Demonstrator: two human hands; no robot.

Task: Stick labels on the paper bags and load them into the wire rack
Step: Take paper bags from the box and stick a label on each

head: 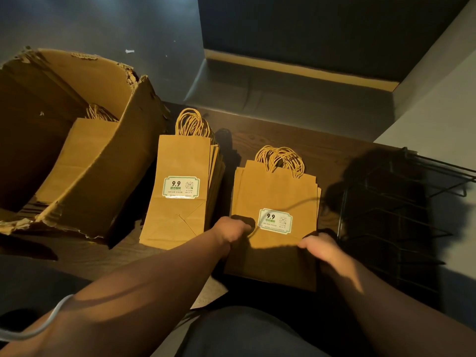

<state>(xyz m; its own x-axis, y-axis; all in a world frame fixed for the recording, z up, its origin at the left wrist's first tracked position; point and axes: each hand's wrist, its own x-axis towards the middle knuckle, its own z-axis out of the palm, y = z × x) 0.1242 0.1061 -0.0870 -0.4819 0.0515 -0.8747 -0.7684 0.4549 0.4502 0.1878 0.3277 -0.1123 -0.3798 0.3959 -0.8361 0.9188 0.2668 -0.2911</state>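
A stack of flat brown paper bags lies in front of me, twine handles pointing away. A white and green label is stuck on the top bag. My left hand grips the stack's left edge and my right hand grips its right edge. To the left lies a second stack of bags, its top bag also carrying a label. The black wire rack stands at the right, close beside my right hand.
A torn cardboard box at the left holds more unlabelled bags. Everything rests on a dark wooden table. A white cable runs over my left forearm. A grey wall and ledge rise behind.
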